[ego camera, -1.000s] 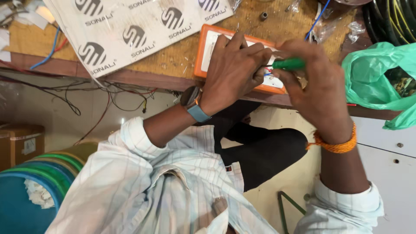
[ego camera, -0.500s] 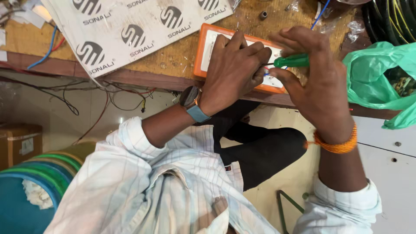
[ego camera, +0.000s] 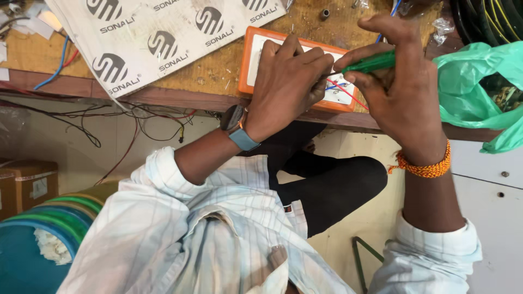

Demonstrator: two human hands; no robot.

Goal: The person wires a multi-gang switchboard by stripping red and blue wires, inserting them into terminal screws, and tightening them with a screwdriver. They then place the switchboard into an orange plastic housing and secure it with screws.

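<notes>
The left hand [ego camera: 289, 81] lies flat, fingers together and curled down, pressing on the orange-framed switch plate [ego camera: 248, 60], and the right hand [ego camera: 400, 90] is closed around the green-handled screwdriver [ego camera: 373, 62], thumb and fingers clamped on the handle. The screwdriver is the only one in view; its long axis runs nearly level, tilted slightly, with the handle end inside the right fist and the thin metal tip pointing toward the left hand's fingertips, where it meets the white face of the plate in the narrow gap between the two hands. Just under that tip a few thin wires [ego camera: 340, 90], red and blue, cross the plate; their exact number cannot be told. There is one plate, lying flat on the wooden workbench [ego camera: 218, 73] with its long side running from the left hand across to the right, mostly covered by the left hand. On the left wrist sits one watch with a blue strap [ego camera: 238, 128]; on the right wrist one orange thread band [ego camera: 425, 166]. Beyond the left hand's outer side lies one printed white sheet [ego camera: 158, 38], and past the right hand bulges one green plastic bag [ego camera: 479, 81]. Below the left forearm, loose dark wires [ego camera: 136, 117] hang under the bench edge.
</notes>
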